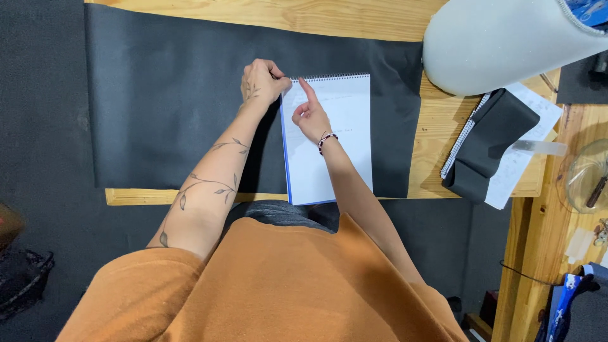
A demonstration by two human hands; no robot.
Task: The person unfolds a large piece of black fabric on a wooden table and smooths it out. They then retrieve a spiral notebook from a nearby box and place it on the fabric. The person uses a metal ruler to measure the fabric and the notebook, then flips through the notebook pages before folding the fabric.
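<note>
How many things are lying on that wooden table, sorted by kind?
Spiral notepads: 2, the white notepad under both hands and a second notepad at the right
Black sheets: 1, the black mat
Folded dark cloths: 1, the dark cloth
Loose papers: 1, the paper
Total: 5
</note>
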